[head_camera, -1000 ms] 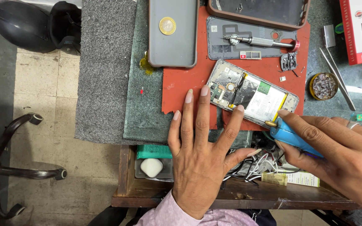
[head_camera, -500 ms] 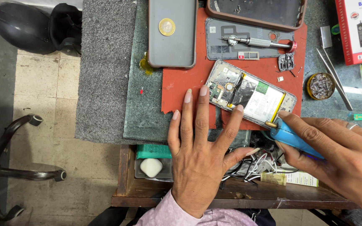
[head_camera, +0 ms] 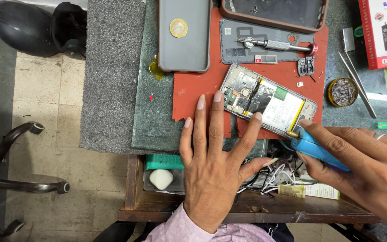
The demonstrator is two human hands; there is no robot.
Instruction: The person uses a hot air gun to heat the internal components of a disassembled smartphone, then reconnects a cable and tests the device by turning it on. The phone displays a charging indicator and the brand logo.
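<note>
Opened phone [head_camera: 267, 102], back off, innards and battery exposed, lying tilted on red mat; blue tool [head_camera: 314, 148] tip at its lower corner

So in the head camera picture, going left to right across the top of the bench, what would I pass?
Black helmet → grey carpet mat → grey phone case with a coin on it → grey back cover with a screwdriver lying on it → small round tin → red box.

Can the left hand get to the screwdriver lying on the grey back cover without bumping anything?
Probably yes. The left hand lies flat on the red mat, fingers spread and holding nothing. The screwdriver lies uncovered just beyond the opened phone, so the hand would need to lift over that.
</note>
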